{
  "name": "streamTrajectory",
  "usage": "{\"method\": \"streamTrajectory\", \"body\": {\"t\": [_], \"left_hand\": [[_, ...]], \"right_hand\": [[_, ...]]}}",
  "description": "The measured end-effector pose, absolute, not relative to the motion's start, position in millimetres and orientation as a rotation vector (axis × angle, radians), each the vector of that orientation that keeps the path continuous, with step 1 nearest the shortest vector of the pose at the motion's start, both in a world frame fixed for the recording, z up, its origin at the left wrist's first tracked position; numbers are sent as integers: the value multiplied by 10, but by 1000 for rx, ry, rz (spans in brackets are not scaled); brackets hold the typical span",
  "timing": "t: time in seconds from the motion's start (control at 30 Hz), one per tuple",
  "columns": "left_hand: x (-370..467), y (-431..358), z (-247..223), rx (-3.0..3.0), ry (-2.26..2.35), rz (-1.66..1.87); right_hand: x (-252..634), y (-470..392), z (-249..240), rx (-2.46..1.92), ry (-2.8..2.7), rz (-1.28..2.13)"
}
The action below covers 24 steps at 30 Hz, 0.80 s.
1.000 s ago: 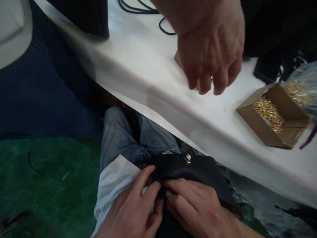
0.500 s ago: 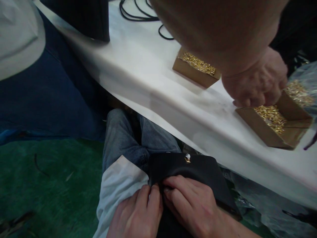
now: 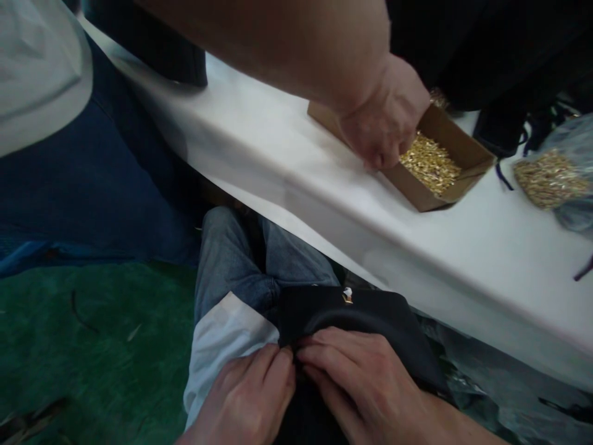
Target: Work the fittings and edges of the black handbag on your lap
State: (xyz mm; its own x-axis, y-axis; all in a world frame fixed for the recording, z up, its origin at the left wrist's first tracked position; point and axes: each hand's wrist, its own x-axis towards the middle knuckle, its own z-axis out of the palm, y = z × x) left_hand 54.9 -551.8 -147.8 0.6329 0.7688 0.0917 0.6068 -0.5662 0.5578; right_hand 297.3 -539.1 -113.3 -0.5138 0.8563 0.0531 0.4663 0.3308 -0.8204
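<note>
A black bag (image 3: 365,309), smooth like leather, lies across my lap with a small gold fitting (image 3: 348,296) near its far edge. My left hand (image 3: 250,389) is closed, its fingertips pinching the bag's dark material close to the middle. Right beside it, my right hand (image 3: 365,377) has its fingers curled onto the same spot, gripping the bag too. The fingertips of both hands nearly meet. Whatever small part lies between them is hidden by the fingers.
A white-covered table (image 3: 486,259) runs diagonally ahead. Another person's hand (image 3: 389,117) holds a cardboard box (image 3: 417,194) of small gold pieces. A clear plastic bag (image 3: 574,204) with more such pieces lies right. Someone in dark blue trousers (image 3: 106,179) is at left.
The other person's hand has moved left across the table, and the box of gold pieces has shifted left with it. My hands stay at the same place on the bag, shifting slightly.
</note>
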Motion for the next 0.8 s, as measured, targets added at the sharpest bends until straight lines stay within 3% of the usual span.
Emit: {"method": "streamTrajectory", "body": {"t": [0.3,0.6,0.7,0.8], "left_hand": [[592,-5322,-1459,2219,1080,520],[513,-5266,-1625,2149,982,633],[746,-4702,-1666,2223,915,528],[1283,-3663,-1504,2420,820,442]], "right_hand": [[2865,-5368,-1102,-1407,-2195,1217],[2917,-5135,-1253,-1245,-1878,1483],[2953,-5057,-1399,-1283,-1841,1617],[2970,-5002,-1454,-1474,-1872,1644]]}}
